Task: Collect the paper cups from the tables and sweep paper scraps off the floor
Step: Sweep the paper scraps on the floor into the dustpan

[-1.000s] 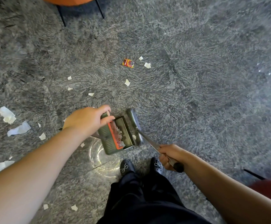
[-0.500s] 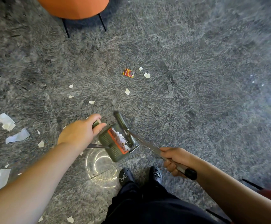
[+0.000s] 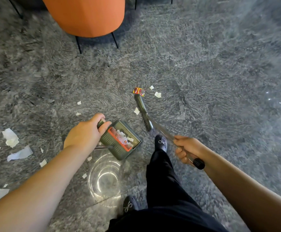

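Left hand (image 3: 86, 131) wrapped round the dark handle of the dustpan (image 3: 121, 141), fingers curled tight over the grip. Dustpan tilted just right of that hand, green with a red strip, white scraps (image 3: 122, 133) lying inside. Right hand (image 3: 187, 149) clenched on the metal handle of the broom (image 3: 144, 113), black end cap poking out behind the fist. Broom head stretched well ahead of the right hand, its far tip just beside a small red wrapper (image 3: 138, 91). 2 white scraps (image 3: 157, 94) just right of the wrapper, 1 more (image 3: 136, 111) touching or nearly touching the broom head on its left. More torn paper (image 3: 11, 137) scattered well left of the left hand on the grey floor (image 3: 220, 72). Orange chair (image 3: 86, 15) far ahead of the left hand. Round glare (image 3: 105, 177) on the floor below the dustpan. Black shoe (image 3: 161, 142) stepped forward between dustpan and right hand.
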Demonstrator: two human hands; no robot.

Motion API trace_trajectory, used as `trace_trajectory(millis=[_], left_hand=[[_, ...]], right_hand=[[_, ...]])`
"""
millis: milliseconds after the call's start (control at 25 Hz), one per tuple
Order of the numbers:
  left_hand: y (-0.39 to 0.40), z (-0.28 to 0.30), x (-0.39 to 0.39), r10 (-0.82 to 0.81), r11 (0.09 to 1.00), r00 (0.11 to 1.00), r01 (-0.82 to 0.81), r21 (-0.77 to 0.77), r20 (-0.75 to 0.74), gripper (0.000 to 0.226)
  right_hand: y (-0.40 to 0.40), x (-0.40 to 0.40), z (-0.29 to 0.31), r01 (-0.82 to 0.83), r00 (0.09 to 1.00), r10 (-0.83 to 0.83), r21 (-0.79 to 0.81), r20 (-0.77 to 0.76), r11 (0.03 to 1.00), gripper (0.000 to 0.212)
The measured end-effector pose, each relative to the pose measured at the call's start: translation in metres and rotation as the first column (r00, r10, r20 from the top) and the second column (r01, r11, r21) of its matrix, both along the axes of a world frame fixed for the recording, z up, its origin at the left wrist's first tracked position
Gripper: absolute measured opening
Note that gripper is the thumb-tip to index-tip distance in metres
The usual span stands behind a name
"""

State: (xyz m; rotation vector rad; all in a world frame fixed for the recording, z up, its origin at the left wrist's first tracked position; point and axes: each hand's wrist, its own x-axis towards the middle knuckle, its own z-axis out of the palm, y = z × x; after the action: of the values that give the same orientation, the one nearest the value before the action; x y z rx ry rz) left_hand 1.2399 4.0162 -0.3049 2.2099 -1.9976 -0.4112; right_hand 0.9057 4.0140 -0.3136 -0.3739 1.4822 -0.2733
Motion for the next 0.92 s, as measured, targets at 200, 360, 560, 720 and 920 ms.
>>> trace_trajectory(millis=[200,360,560,720,920], left_hand=[[-0.091,-0.008,-0.002,0.070,0.995,0.997,-0.071,0.073,0.017,0.039],[-0.176,-0.007,-0.011,0.125,0.981,0.992,-0.128,0.148,0.031,0.038],[-0.260,-0.008,-0.029,0.124,0.978,0.986,-0.140,0.152,0.113,0.040],[-0.313,-0.010,-0.034,0.128,0.976,0.985,-0.146,0.161,0.119,0.048],[-0.351,-0.012,-0.037,0.128,0.973,0.977,-0.157,0.167,0.170,0.039]], right_hand=[[-0.123,-0.027,-0.017,-0.035,0.998,0.034,-0.006,-0.050,0.999,0.039],[-0.229,-0.057,-0.027,-0.093,0.989,0.092,-0.004,-0.113,0.996,0.045],[-0.348,-0.078,-0.038,-0.160,0.973,0.163,0.033,-0.165,0.987,0.032],[-0.419,-0.080,-0.056,-0.223,0.943,0.222,0.025,-0.247,0.974,0.026],[-0.475,-0.073,-0.088,-0.289,0.913,0.301,0.084,-0.275,0.954,0.027]])
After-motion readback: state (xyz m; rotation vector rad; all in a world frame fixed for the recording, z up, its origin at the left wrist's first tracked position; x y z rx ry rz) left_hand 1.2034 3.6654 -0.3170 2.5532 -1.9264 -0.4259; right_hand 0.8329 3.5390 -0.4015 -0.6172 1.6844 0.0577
